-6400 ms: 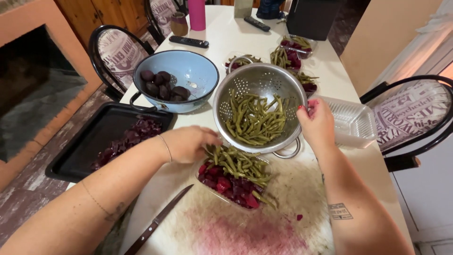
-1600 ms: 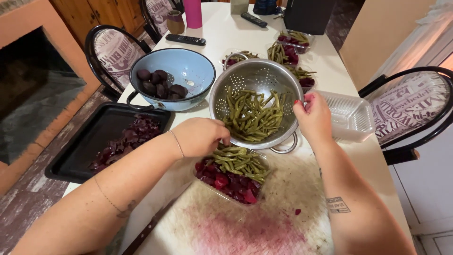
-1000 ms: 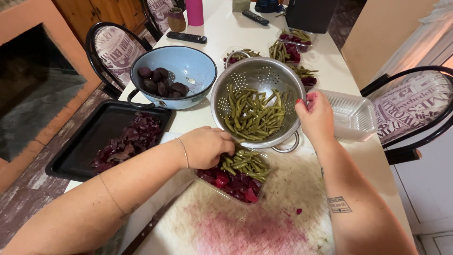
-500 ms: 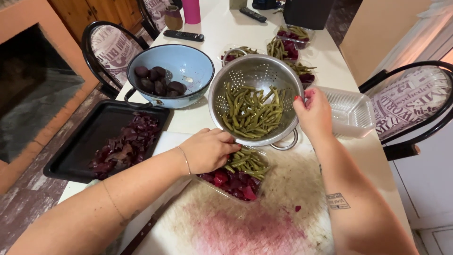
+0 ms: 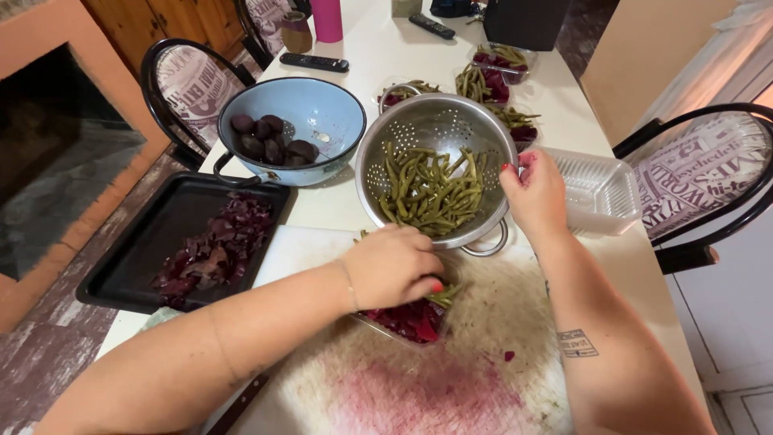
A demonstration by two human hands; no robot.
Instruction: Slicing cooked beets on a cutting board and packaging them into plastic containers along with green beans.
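The left hand [image 5: 392, 267] lies palm down over a small clear tray [image 5: 411, 321] of chopped beet on the stained board [image 5: 419, 387], fingers curled together on a bunch of green beans [image 5: 441, 295] whose ends show by the fingertips; how tightly it grips them cannot be told. The right hand [image 5: 533, 193] is closed on the rim of the steel colander [image 5: 435, 165], which sits just behind the tray and holds the rest of the beans. To do this well, the beans want laying flat on the beet, all pointing one way, with the fingers pressing lightly so the soft red pieces are not squashed or pushed over the tray's low wall. The right hand should steady the colander, since it stands on a narrow foot and its near handle touches or almost touches the tray. Any bean hanging over the edge is best tucked in. An empty clear tray [image 5: 600, 189] waits just right of the colander, and filled ones [image 5: 503, 64] stand farther up the tabletop [image 5: 386, 56]. To the left are a blue bowl [image 5: 290, 129] of whole beets and a black pan [image 5: 145, 258] of peelings, well apart from the work; a knife handle [image 5: 233, 411] lies at the board's near edge, clear of both arms.
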